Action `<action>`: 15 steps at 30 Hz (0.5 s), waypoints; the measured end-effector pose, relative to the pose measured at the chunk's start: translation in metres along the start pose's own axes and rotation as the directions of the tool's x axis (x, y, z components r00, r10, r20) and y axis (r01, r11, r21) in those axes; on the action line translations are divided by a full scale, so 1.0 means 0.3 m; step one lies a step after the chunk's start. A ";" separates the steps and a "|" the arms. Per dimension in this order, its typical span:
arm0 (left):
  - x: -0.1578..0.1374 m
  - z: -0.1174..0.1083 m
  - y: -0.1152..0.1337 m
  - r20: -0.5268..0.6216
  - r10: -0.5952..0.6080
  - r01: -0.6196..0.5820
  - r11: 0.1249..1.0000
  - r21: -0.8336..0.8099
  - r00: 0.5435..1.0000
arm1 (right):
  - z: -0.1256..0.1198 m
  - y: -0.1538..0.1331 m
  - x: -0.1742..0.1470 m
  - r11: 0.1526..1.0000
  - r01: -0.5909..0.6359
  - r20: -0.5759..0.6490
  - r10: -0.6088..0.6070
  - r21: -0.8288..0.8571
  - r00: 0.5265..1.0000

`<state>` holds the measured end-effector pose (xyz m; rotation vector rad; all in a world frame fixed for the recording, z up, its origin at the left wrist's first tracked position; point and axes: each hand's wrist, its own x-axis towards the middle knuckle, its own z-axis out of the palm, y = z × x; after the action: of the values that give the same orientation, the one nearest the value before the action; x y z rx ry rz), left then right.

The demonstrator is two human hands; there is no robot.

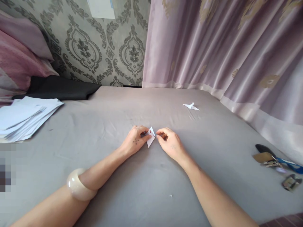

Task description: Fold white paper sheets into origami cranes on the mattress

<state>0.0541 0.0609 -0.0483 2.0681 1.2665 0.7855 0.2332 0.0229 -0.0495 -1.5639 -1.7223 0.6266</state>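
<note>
A small folded piece of white paper [150,141] with pointed corners stands near the middle of the bed-like surface, a small red mark showing on it. My left hand [136,138] pinches its left side between thumb and fingers. At the paper's right corner, the thumb and forefinger of my right hand [170,142] come together in a pinch; how much paper lies between these fingertips is hard to see. Farther back on the right lies a folded white paper crane [191,106], apart from both hands.
A stack of white papers [30,118] lies at the left, before a black folded cloth [63,88]. Keys [271,164], a blue strap [291,164] and a small metallic object [291,183] sit at the right. Purple curtains [189,47] hang along the back and right.
</note>
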 end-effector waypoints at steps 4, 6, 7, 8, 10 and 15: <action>0.006 0.004 0.000 0.018 0.009 -0.010 0.999 0.037 1.000 | 0.006 -0.010 -0.004 0.999 0.018 0.038 -0.017 -0.037 0.999; 0.009 0.005 0.001 0.020 0.024 -0.025 0.998 0.053 1.000 | 0.009 -0.012 -0.005 0.998 0.019 0.049 -0.017 -0.057 0.999; 0.010 0.006 0.001 0.020 0.028 -0.029 0.998 0.058 0.999 | 0.010 -0.013 -0.005 0.998 0.018 0.053 -0.015 -0.064 0.998; 0.010 0.006 0.002 0.020 0.030 -0.031 0.998 0.059 0.999 | 0.011 -0.012 -0.004 0.998 0.016 0.057 -0.012 -0.069 0.998; 0.010 0.006 0.004 0.016 0.031 -0.032 0.998 0.056 0.999 | 0.013 -0.011 -0.001 0.997 0.012 0.062 -0.007 -0.078 0.998; 0.009 0.009 0.005 -0.003 0.041 -0.041 0.999 0.030 0.999 | 0.013 -0.014 0.000 0.996 0.015 0.070 -0.009 -0.091 0.997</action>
<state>0.0579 0.0625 -0.0486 2.1230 1.2486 0.7933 0.2275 0.0228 -0.0488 -1.6103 -1.8341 0.6107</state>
